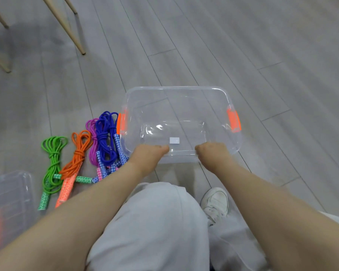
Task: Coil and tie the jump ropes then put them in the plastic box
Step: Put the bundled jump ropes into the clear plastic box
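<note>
Grey plank flooring [243,45] fills the view, and on it sits the clear plastic box [176,90], lid off, with an orange latch on its left end [121,122] and another on its right end [234,121]. A small white label [174,140] shows through its bottom. Both hands hold the near rim: the left hand [149,155] and the right hand [211,153] each have fingers curled over the edge, well apart from one another, with a bare stretch of rim between them.

Just left of the box lie four coiled and knotted jump ropes in a row. The blue rope [106,137] is nearest, its loops almost touching the left latch, its patterned handles running under the left wrist. Beside it lies the purple rope [92,141], partly covered by the blue one; then the orange rope [78,153]; then the green rope [52,163], furthest out. The handles of these ropes cross one another at the near end.

Further left, at the frame's edge, lies the clear lid [10,196] with an orange latch. Beyond the box and to its right the floor lies open — only planks. Wooden chair legs [70,28] stand far off at upper left. Nearest the camera are a knee in light grey trousers [157,222] and a white shoe [215,202].
</note>
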Demonstrator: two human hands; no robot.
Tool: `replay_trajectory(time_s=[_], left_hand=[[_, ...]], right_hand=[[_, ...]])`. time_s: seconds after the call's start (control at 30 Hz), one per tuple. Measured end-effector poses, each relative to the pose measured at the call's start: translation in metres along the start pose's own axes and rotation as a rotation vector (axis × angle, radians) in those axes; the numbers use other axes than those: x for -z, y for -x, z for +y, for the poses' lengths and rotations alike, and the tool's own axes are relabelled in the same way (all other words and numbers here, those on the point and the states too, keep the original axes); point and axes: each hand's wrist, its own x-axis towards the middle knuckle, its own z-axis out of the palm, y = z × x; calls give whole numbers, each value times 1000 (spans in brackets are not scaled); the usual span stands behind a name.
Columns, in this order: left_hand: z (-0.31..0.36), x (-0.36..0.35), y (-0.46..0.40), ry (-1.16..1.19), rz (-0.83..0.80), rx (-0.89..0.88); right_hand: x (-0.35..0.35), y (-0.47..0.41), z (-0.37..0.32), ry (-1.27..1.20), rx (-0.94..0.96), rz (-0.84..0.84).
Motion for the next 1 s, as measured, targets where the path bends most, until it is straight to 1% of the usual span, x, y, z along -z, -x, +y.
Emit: replay_trajectory(time_s=[0.1,0.17,0.3,0.37,0.43,0.5,0.57,0.63,0.8,0.87,0.93,1.0], left_hand=[[-3,-12,1,111,-51,-9],[-5,-17,0,175,-55,-40],[-11,-20,-1,189,-40,-121],[-13,-19,1,243,10,-154],[-19,-15,6,375,89,-149],[-32,-9,14,477,227,-109],[-50,-8,23,526,404,-19],[-69,-10,30,577,522,115],[-118,-34,43,749,643,475],[-136,-49,50,787,582,605],[-152,-69,56,840,421,715],[-166,-90,62,922,273,778]], right_hand=[[-10,-1,-3,-44,18,-42],[-14,-2,-4,-99,12,-65],[-14,2,-1,-155,45,-50],[-13,8,-1,-197,62,36],[-7,9,-6,-231,101,121],[3,3,-15,-278,150,188],[17,-8,-30,-356,185,250],[30,-20,-50,-434,220,293],[51,-50,-123,-534,348,438],[58,-62,-156,-565,402,427],[64,-72,-190,-590,489,353],[66,-82,-221,-573,560,270]])
